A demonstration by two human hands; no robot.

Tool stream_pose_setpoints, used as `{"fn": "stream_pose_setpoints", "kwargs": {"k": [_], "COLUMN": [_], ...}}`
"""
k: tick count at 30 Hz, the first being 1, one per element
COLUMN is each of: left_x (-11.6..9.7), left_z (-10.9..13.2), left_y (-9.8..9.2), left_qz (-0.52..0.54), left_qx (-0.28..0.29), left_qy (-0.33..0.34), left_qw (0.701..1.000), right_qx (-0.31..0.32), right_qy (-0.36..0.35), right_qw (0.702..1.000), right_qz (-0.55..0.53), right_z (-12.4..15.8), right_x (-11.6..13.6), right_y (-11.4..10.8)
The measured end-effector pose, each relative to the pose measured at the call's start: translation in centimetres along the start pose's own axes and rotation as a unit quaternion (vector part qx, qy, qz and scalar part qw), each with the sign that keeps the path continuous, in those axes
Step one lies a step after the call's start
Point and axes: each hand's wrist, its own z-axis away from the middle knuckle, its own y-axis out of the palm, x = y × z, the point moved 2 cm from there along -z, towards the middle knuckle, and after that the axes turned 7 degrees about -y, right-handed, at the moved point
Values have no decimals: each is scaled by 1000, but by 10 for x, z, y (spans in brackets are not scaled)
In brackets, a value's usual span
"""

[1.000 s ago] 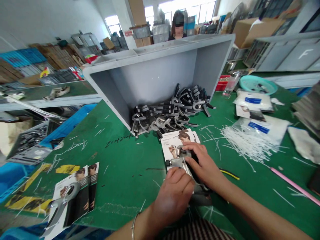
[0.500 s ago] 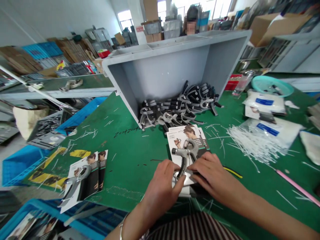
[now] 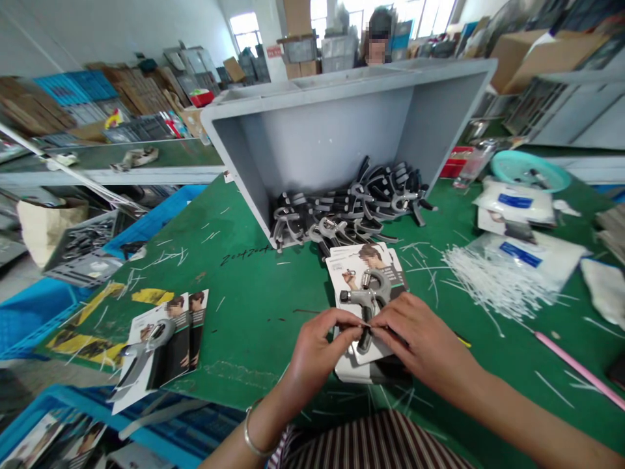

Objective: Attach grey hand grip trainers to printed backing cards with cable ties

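A grey hand gripper with a metal spring and black handle pads lies on a printed card, on top of a small stack of cards in front of me. My left hand and my right hand meet over its handle. Thumb and forefinger of each are pinched together, fingertips nearly touching. What is between them is too small to make out. A loose pile of white plastic ties is to the right of my right hand.
A grey crate lies on its side with many hand grippers spilling out. Left, another hand gripper rests on cards. Plastic bags, a turquoise basin and a pink stick are at right. A person is behind the crate.
Both hands have risen slightly from the card's lower part and come together, fingertips now pinched over the handle. The hand gripper has shifted a little to the right.
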Motion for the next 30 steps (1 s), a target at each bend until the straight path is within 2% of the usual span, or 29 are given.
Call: {"fn": "stream_pose_setpoints", "kwargs": {"k": [5,18,22,27,30], "left_x": [1,-4,-6,-9,-10], "left_z": [0,0,1,0,-1], "left_y": [1,5,6,0,-4], "left_qz": [30,32,19,5,-39], "left_qx": [3,-5,-5,44,12], "left_qy": [-21,-5,16,68,87], "left_qw": [999,999,1000,997,995], "right_qx": [40,49,45,10,2], "right_qy": [-26,-48,-52,-37,-27], "right_qw": [997,992,992,997,999], "right_qz": [64,110,108,66,31], "right_z": [3,1,1,1,1], "right_x": [2,1,4,6,4], "right_y": [-5,-1,-3,-4,0]}}
